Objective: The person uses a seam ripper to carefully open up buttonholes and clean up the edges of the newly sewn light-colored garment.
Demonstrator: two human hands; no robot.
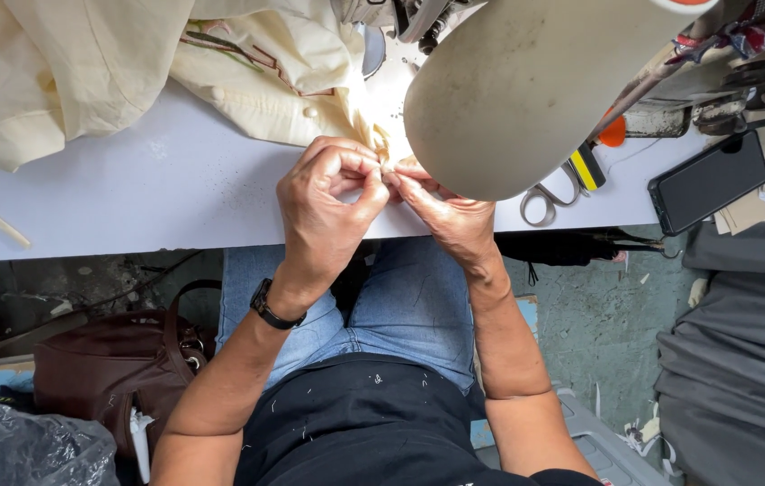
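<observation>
Far to the left of the left hand (326, 209), below the tabletop (157, 193) edge, one brown bag (112, 364) stands on the floor, partly cut by one crumpled plastic sheet (13, 450). Above this hand lies one cream garment (130, 63), its upper part cut off by the frame. The left hand pinches a small fold of the garment's edge (380, 144) between thumb and fingers; the right hand (445, 211) pinches the same fold, touching the left fingertips. What exactly is between the fingers is hard to see. Above the right hand, the sewing machine (526, 90) hides the needle area. To its right lie one pair of scissors (549, 200) and one dark phone (708, 182).
</observation>
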